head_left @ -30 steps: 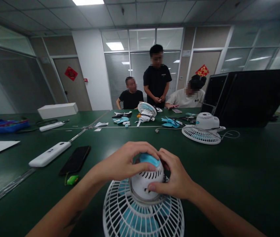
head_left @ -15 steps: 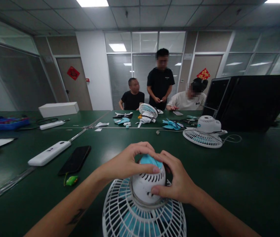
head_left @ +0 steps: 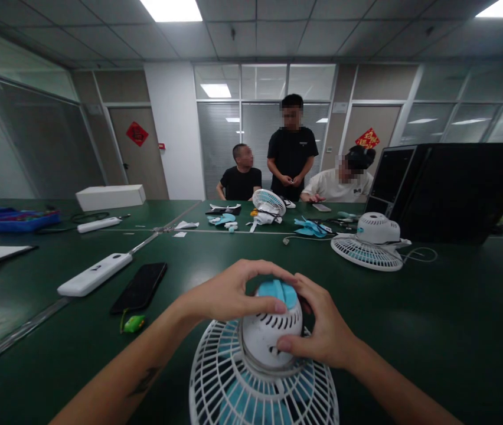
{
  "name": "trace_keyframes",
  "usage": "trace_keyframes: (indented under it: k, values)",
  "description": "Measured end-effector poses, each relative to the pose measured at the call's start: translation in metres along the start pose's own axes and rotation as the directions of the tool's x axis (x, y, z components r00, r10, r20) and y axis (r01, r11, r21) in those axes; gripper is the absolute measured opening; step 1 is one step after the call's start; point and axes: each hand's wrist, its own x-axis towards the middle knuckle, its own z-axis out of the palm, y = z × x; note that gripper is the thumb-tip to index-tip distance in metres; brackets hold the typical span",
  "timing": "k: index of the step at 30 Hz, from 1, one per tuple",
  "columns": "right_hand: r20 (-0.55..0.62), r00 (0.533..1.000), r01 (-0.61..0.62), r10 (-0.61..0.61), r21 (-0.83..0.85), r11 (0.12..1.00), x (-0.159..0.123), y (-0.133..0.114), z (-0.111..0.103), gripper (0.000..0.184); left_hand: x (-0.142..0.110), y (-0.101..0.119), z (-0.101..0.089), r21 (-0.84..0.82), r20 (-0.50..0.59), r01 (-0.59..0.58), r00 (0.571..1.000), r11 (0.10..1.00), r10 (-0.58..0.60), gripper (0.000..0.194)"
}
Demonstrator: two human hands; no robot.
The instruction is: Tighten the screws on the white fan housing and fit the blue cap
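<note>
1. Blue knob (head_left: 267,289) has turned since the earlier frame; its ridge (head_left: 280,290) shows plainly.
2. Left hand (head_left: 229,289) curls round it, thumb and fingers gripping; far fingertips hidden.
3. Right hand (head_left: 326,324) clasps the fan (head_left: 263,342), thumb in front, other fingertips out of sight.
4. Fan sits on the table (head_left: 415,330), its cage (head_left: 220,369) cut off below.
</note>
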Motion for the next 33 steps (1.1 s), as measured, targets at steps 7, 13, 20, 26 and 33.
trace_keyframes:
  k: [7,13,20,26,33]
  values:
    - [-0.020,0.998,0.064,-0.064,-0.002,0.998,-0.001,0.004,0.002,0.068,0.003,-0.009,0.009,-0.081,0.036,-0.107,0.993,0.991,0.110,0.037]
    - [0.025,0.998,0.056,-0.055,-0.025,0.998,0.001,0.006,0.000,0.068,0.006,-0.007,0.026,0.090,-0.221,-0.018,0.975,0.996,0.038,0.053]
    - [0.022,0.999,0.047,-0.047,-0.008,0.999,0.000,0.006,0.000,0.073,0.004,-0.009,0.017,-0.082,-0.117,0.005,0.993,0.997,-0.015,0.061]
    - [-0.024,0.995,0.100,-0.099,0.024,0.995,0.000,0.006,0.000,0.061,0.004,-0.014,0.012,-0.267,0.042,0.038,0.999,0.963,-0.027,0.052]
    - [0.010,0.992,0.123,-0.124,0.033,0.992,0.000,0.008,0.000,0.063,0.003,-0.013,0.021,-0.096,-0.085,-0.027,0.996,0.995,0.018,0.047]
